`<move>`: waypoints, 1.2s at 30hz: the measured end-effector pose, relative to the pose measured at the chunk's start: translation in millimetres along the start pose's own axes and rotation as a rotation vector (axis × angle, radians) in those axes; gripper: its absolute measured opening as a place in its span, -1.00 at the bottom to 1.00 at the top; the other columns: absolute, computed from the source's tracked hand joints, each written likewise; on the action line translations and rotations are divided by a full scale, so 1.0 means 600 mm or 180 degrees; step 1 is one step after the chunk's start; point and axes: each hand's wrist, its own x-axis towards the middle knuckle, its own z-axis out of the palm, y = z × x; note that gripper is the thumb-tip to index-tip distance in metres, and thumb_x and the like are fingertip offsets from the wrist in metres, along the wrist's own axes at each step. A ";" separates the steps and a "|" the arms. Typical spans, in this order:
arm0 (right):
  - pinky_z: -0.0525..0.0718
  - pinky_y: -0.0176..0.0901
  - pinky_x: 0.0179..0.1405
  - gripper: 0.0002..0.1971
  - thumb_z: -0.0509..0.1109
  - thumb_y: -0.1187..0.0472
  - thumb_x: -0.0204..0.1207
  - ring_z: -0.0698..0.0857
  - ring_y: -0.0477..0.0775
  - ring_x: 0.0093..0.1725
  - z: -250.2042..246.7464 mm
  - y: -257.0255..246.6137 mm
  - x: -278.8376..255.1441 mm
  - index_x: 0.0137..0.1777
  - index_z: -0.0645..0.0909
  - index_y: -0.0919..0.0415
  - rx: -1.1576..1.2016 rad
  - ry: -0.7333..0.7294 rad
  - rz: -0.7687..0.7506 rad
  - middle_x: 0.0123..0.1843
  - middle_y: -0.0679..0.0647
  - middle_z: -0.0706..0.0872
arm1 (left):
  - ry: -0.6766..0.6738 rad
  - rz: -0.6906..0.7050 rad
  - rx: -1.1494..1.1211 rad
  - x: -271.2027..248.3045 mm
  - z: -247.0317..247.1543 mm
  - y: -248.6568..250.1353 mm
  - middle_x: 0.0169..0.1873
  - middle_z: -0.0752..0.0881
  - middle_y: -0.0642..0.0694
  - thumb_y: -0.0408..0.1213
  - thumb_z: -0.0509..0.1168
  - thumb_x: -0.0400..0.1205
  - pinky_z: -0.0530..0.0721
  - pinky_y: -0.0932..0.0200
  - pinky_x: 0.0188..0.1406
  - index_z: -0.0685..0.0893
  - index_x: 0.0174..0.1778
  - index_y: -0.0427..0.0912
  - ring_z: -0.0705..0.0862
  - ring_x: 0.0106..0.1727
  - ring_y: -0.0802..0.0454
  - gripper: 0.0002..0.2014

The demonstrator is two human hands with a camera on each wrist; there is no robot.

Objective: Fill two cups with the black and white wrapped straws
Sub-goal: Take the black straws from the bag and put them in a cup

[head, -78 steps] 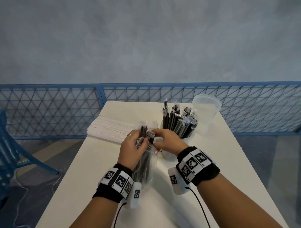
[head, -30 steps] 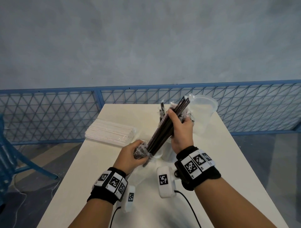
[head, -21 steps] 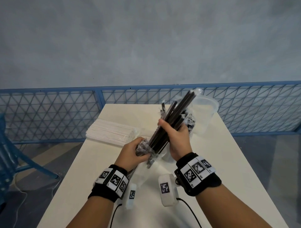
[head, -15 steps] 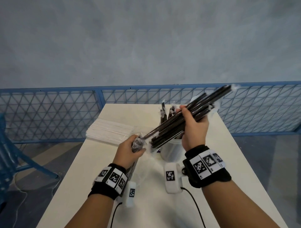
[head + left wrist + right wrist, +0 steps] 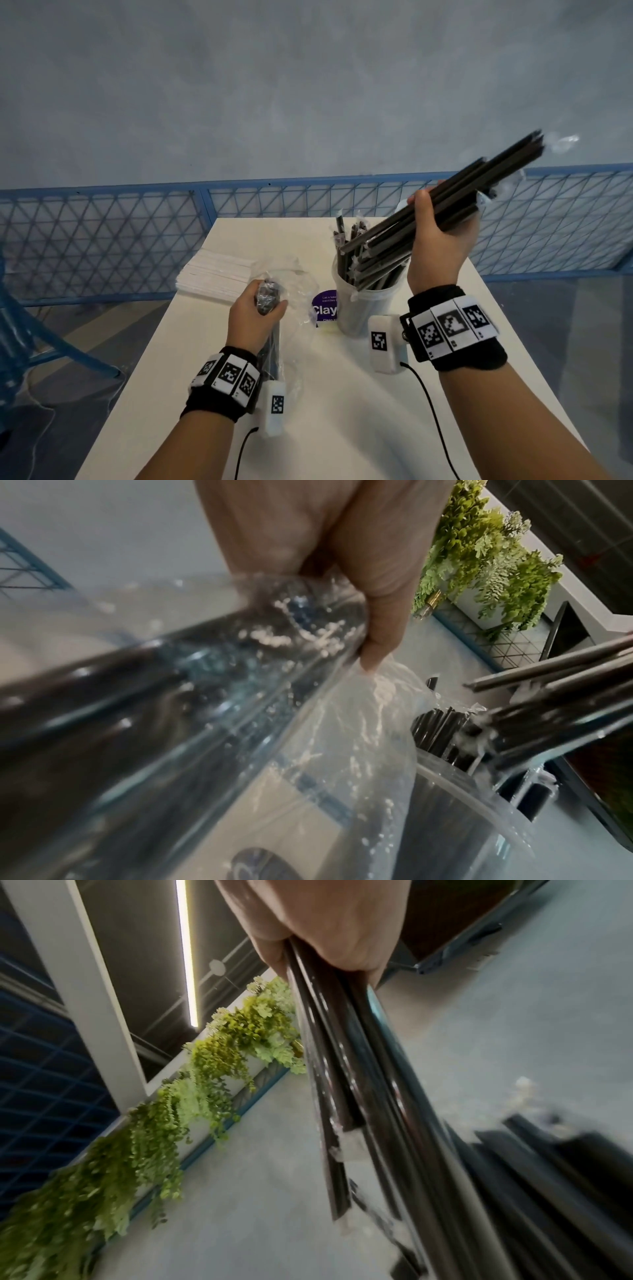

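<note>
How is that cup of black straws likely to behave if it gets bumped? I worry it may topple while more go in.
The cup looks like thin clear plastic, tall and narrow-based, so probably light. Its black straws stand well above the rim and lean, so it could tip easily. The bundle in the right hand crosses just above those straws, so a nudge seems possible.

Your head camera looks forward and down over the white rectangular counter [image 5: 342, 411] toward the far blue mesh railing [image 5: 102, 240]. Each wrist camera sits close behind its hand, tilted upward. Both wrist views share the hanging green plants [image 5: 486, 569].
</note>
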 end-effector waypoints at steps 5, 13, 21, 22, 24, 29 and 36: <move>0.71 -0.21 0.02 -0.76 0.44 0.39 0.45 0.73 -0.03 -0.05 0.008 0.000 0.005 0.03 0.52 0.15 -0.0256 -0.0444 -0.0459 -0.08 0.02 0.70 | 0.0016 0.0059 -0.0011 -0.001 0.002 0.002 -0.24 0.67 -0.02 -0.37 0.46 0.44 0.46 0.49 -0.29 0.61 0.08 -0.16 0.61 -0.24 0.13 -0.69; 0.68 -0.30 0.06 -0.69 0.46 0.26 0.47 0.71 -0.07 -0.03 -0.031 0.103 -0.034 0.17 0.54 0.28 -0.1712 -0.1202 -0.0195 -0.05 -0.07 0.68 | -0.0099 0.0157 -0.0162 -0.007 0.013 0.014 -0.22 0.68 0.01 -0.38 0.47 0.44 0.56 0.22 -0.07 0.56 0.00 -0.03 0.66 -0.16 0.02 -0.69; 0.70 -0.37 0.00 -0.69 0.49 0.18 0.44 0.75 -0.10 -0.09 -0.042 0.142 -0.016 0.12 0.67 0.35 -0.2092 -0.1323 0.0181 -0.05 0.14 0.81 | -0.0138 0.0274 -0.0228 -0.007 0.017 0.014 -0.21 0.69 0.09 -0.37 0.47 0.44 0.57 0.44 -0.16 0.57 0.03 -0.04 0.67 -0.16 0.17 -0.69; 0.70 -0.27 0.05 -0.70 0.49 0.20 0.43 0.74 -0.09 -0.08 -0.040 0.138 -0.014 0.11 0.67 0.35 -0.2060 -0.1280 0.0225 -0.05 0.10 0.80 | -0.0143 0.0286 -0.0236 -0.007 0.016 0.014 -0.21 0.69 0.12 -0.37 0.47 0.44 0.57 0.48 -0.17 0.57 0.03 -0.04 0.66 -0.16 0.20 -0.69; 0.70 -0.15 0.12 -0.70 0.51 0.25 0.41 0.73 -0.07 -0.02 -0.033 0.124 -0.012 0.12 0.63 0.29 -0.1888 -0.1193 0.0242 -0.05 0.01 0.76 | -0.0140 0.0317 -0.0235 -0.007 0.015 0.013 -0.22 0.69 0.14 -0.37 0.47 0.43 0.55 0.56 -0.21 0.58 0.03 -0.06 0.67 -0.17 0.24 -0.69; 0.63 -0.44 0.00 -0.70 0.48 0.32 0.42 0.67 -0.31 -0.10 -0.015 0.088 -0.012 0.12 0.55 0.11 -0.1468 -0.1121 -0.0269 -0.10 -0.20 0.68 | -0.0158 0.0361 -0.0243 -0.010 0.020 0.011 -0.22 0.69 0.18 -0.37 0.47 0.43 0.55 0.58 -0.22 0.58 0.01 -0.04 0.66 -0.23 0.39 -0.69; 0.48 -0.71 -0.25 -0.83 0.36 0.41 0.51 0.61 -0.50 -0.26 -0.040 0.119 -0.004 0.01 0.50 0.17 -0.1667 -0.1155 0.0034 -0.15 -0.03 0.62 | -0.0115 0.0362 -0.0302 -0.008 0.024 0.020 -0.22 0.67 0.21 -0.37 0.47 0.43 0.54 0.60 -0.23 0.55 0.00 -0.01 0.65 -0.18 0.31 -0.68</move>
